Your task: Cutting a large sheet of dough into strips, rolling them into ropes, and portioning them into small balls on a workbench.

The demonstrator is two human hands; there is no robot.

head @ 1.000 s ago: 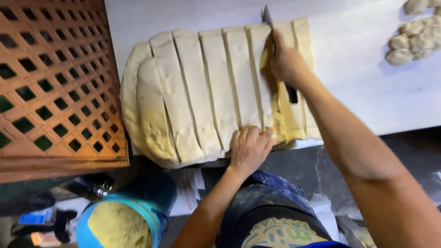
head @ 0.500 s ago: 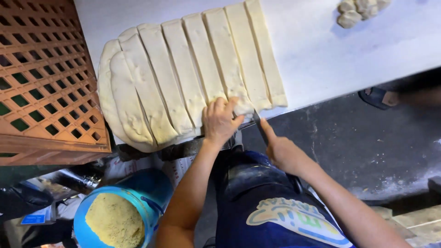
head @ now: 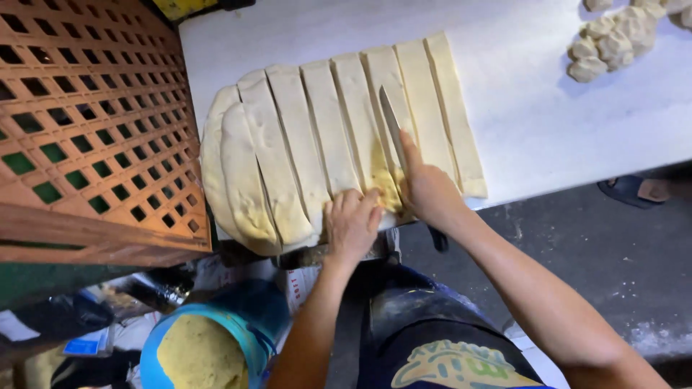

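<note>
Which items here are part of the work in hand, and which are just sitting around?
In use:
dough sheet, cut into strips
knife, held in right hand
left hand, pressing the dough's near edge
white table

Lying about:
dough lumps
orange lattice crate
blue tub of yellowish filling
sandalled foot

A working bakery or street food stall: a white table (head: pixel 548 122) with cut dough strips (head: pixel 324 137), dough lumps (head: pixel 613 39) upper right, gritty concrete floor (head: pixel 577 245).
</note>
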